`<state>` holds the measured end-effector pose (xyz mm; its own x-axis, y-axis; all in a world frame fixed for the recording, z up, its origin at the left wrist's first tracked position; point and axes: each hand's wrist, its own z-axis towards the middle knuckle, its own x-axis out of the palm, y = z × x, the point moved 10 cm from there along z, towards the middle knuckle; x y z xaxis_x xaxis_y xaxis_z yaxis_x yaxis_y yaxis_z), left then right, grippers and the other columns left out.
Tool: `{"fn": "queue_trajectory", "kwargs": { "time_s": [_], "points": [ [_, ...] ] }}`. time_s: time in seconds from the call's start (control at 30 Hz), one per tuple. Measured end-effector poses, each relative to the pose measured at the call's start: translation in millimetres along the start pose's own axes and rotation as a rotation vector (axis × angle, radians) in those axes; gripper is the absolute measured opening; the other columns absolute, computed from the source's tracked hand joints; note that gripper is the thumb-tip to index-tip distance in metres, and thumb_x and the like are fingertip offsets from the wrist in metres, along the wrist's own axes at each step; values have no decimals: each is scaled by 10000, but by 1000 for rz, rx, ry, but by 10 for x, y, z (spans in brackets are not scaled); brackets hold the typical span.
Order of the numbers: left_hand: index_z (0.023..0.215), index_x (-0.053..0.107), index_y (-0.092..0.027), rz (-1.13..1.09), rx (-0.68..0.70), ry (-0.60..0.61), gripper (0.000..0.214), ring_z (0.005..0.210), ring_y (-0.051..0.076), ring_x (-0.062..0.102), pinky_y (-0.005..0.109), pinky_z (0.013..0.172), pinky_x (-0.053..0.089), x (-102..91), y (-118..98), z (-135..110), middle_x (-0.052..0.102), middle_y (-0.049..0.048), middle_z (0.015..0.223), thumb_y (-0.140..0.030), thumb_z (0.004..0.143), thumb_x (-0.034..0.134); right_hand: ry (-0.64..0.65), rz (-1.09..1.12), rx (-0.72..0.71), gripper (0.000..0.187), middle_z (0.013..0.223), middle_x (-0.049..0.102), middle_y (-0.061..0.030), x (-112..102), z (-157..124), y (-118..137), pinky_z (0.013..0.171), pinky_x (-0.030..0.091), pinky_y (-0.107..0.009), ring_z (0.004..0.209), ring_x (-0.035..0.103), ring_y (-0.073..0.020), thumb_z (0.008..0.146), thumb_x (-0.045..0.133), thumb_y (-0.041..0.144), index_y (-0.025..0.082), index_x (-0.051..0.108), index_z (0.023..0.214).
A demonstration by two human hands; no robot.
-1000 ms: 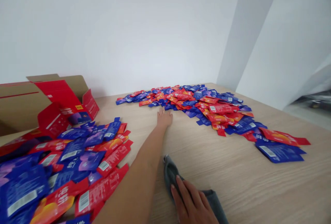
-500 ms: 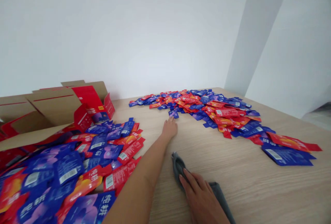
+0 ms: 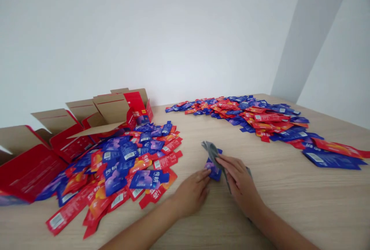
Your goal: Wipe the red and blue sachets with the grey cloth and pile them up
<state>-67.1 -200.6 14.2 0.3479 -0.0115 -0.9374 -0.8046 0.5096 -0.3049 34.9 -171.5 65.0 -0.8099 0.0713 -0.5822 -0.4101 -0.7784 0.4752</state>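
A blue-purple sachet (image 3: 213,171) is between my hands at the middle of the table. My left hand (image 3: 193,189) is closed on the sachet's left edge, fingertips at its lower corner. My right hand (image 3: 238,178) grips a folded grey cloth (image 3: 212,150), which lies over the upper right part of the sachet and hides some of it. Left of my hands spreads a pile of red and blue sachets (image 3: 127,151). Another long heap of such sachets (image 3: 254,117) runs along the far and right side of the table.
Open red cardboard boxes (image 3: 62,138) with brown insides stand in a row at the left, their flaps up, against the left sachet pile. A pale wall (image 3: 185,30) rises behind the wooden table (image 3: 185,126).
My left hand has come back from the far heap with a blue sachet. My right hand has brought the cloth up onto it. The view has shifted, showing more boxes at left.
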Motion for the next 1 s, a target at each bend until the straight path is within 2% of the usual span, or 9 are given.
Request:
{"fn": "queue_trajectory", "kwargs": {
  "time_s": [0.1, 0.13, 0.2, 0.3, 0.37, 0.57, 0.73, 0.87, 1.0],
  "points": [
    [1289, 439, -165, -49, -27, 37, 444, 1283, 174, 363, 347, 1079, 308, -60, -130, -316, 438, 78, 1369, -177, 845, 437, 349, -79, -68, 548, 1254, 557, -58, 445, -119, 190, 982, 381, -416, 1156, 461, -197, 729, 368, 18, 205, 553, 1210],
    [1284, 446, -168, -57, -37, 38, 438, 1277, 172, 372, 347, 1078, 309, -73, -141, -369, 451, 75, 1359, -179, 846, 436, 432, -110, -70, 563, 1265, 552, -54, 552, -153, 201, 980, 382, -419, 1162, 459, -202, 711, 372, 14, 200, 558, 1209],
    [1274, 463, -162, -52, -47, 39, 425, 1280, 175, 369, 350, 1075, 314, -81, -142, -414, 450, 80, 1359, -171, 850, 423, 499, -179, -34, 574, 1292, 530, -55, 649, -155, 134, 970, 391, -421, 1174, 452, -210, 705, 365, 13, 189, 553, 1218],
    [1269, 470, -151, -16, -39, 40, 427, 1287, 182, 361, 354, 1064, 332, -61, -139, -399, 429, 90, 1374, -138, 847, 404, 458, -279, 35, 573, 1300, 521, -76, 618, -71, -28, 980, 380, -435, 1175, 451, -215, 718, 340, 2, 164, 547, 1226],
    [1269, 469, -144, 4, -33, 38, 431, 1279, 186, 374, 355, 1056, 346, -49, -144, -383, 435, 94, 1368, -125, 844, 404, 456, -307, 38, 568, 1301, 517, -97, 612, -61, -49, 991, 370, -447, 1178, 447, -227, 712, 351, 4, 133, 542, 1231],
    [1243, 492, -128, 29, -39, -7, 399, 1252, 196, 409, 357, 1046, 362, -82, -138, -381, 482, 106, 1327, -141, 852, 410, 529, -167, -13, 567, 1294, 526, -81, 680, -157, 173, 1028, 344, -417, 1202, 426, -199, 715, 350, -10, 140, 550, 1224],
    [1145, 572, -180, 111, 15, -55, 314, 1253, 209, 405, 379, 1040, 362, -136, -146, -298, 501, 103, 1302, -172, 878, 407, 477, -78, 29, 531, 1244, 565, -90, 667, -96, 54, 1021, 356, -415, 1166, 461, -187, 754, 317, -9, 131, 565, 1202],
    [1192, 530, -144, 179, 65, 10, 365, 1246, 216, 415, 368, 1042, 354, -5, -155, -221, 502, 125, 1299, -124, 845, 417, 415, -41, 42, 515, 1215, 588, -80, 665, -96, -12, 1007, 371, -419, 1143, 482, -183, 766, 316, 3, 147, 579, 1184],
    [1241, 475, -102, 131, 30, 61, 451, 1270, 205, 386, 357, 1041, 355, 93, -101, -234, 473, 143, 1327, -60, 799, 394, 328, -22, 66, 506, 1183, 607, -73, 607, -86, -92, 984, 396, -412, 1118, 497, -182, 761, 319, 5, 160, 606, 1147]
  ]
}}
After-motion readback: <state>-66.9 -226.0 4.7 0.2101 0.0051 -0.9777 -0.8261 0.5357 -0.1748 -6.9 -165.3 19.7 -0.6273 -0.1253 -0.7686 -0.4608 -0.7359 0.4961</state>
